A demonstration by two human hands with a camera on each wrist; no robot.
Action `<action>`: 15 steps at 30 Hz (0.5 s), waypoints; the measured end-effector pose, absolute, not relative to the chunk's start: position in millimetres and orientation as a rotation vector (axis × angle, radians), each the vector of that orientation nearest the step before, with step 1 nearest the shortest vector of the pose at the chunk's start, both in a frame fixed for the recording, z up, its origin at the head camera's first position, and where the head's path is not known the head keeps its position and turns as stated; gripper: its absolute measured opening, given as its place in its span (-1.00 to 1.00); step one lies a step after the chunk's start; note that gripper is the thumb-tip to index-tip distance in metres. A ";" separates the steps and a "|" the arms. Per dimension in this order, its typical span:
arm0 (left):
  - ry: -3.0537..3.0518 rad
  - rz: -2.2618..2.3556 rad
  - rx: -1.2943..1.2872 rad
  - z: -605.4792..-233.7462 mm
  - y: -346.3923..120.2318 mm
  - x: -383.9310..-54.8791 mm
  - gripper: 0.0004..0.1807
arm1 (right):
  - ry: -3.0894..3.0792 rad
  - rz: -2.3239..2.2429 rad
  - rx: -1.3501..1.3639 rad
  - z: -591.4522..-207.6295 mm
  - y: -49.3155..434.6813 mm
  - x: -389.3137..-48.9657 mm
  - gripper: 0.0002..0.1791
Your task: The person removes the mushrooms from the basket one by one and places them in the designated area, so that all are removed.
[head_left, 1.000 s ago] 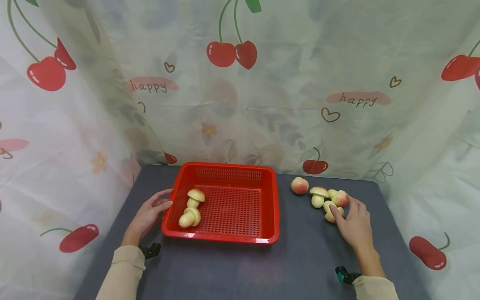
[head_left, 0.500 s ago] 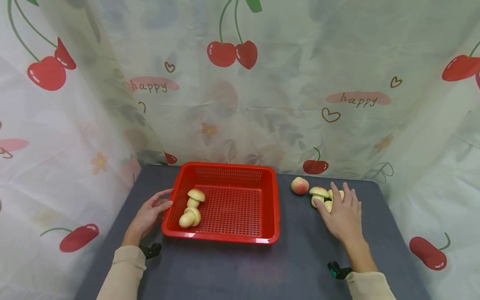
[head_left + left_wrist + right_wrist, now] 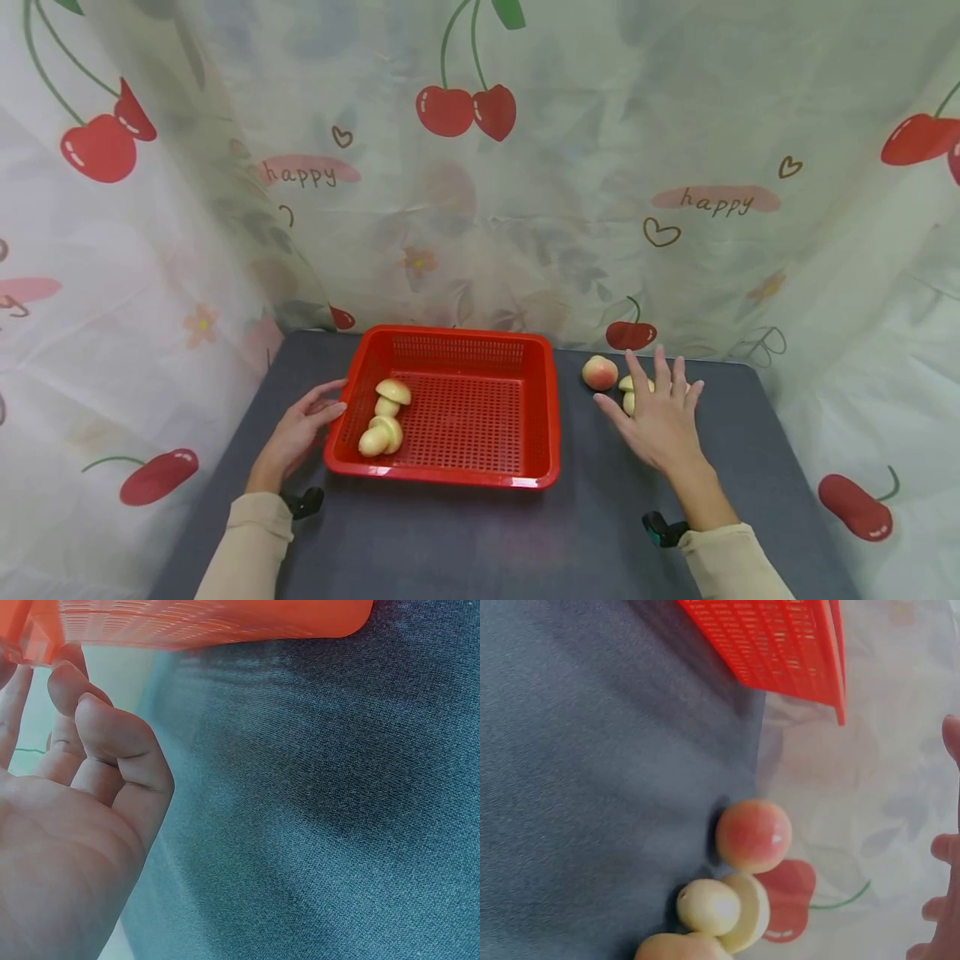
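My left hand [image 3: 300, 429] grips the left rim of a red plastic basket [image 3: 442, 479] by thumb and fingertips; in the left wrist view its other fingers [image 3: 112, 735] curl beneath the rim. Two toy mushrooms, one [image 3: 392, 392] behind the other [image 3: 381, 435], lie at the basket's left side. With fingers spread, my right hand [image 3: 660, 425] hovers over a toy mushroom [image 3: 628, 398] on the table and holds nothing. Just left of it sits a pink-yellow peach-like fruit [image 3: 600, 372]. The hand hides most of the pile behind it; the right wrist view shows a mushroom [image 3: 712, 907] beside the fruit.
The dark grey table [image 3: 480, 542] carries everything. A cherry-print curtain [image 3: 525, 250] hangs right behind its back edge and along both sides. The basket's front wall stands well back from the person.
My right hand has lifted from the pile on the right and moved left, its fingers spreading wider. The left hand and the basket have stayed in place.
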State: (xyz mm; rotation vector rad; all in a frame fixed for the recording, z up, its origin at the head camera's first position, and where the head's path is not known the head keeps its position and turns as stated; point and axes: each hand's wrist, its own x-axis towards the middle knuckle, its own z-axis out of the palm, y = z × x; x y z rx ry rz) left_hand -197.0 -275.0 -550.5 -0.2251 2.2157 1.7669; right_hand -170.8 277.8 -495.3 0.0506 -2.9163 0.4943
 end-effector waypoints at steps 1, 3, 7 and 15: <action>2.217 1.763 -0.222 -550.4 -274.9 -196.9 -0.29 | -2.917 0.481 0.062 -494.3 275.4 -172.0 0.04; 2.216 1.761 -0.219 -550.2 -274.5 -196.7 -0.29 | -2.927 0.446 0.081 -492.6 270.4 -174.9 0.05; 2.211 1.767 -0.223 -550.2 -274.0 -196.2 -0.30 | -2.973 0.382 0.120 -489.0 257.5 -180.1 0.07; 2.213 1.771 -0.226 -550.0 -273.6 -196.0 -0.30 | -3.031 0.374 0.241 -481.6 226.1 -187.1 0.08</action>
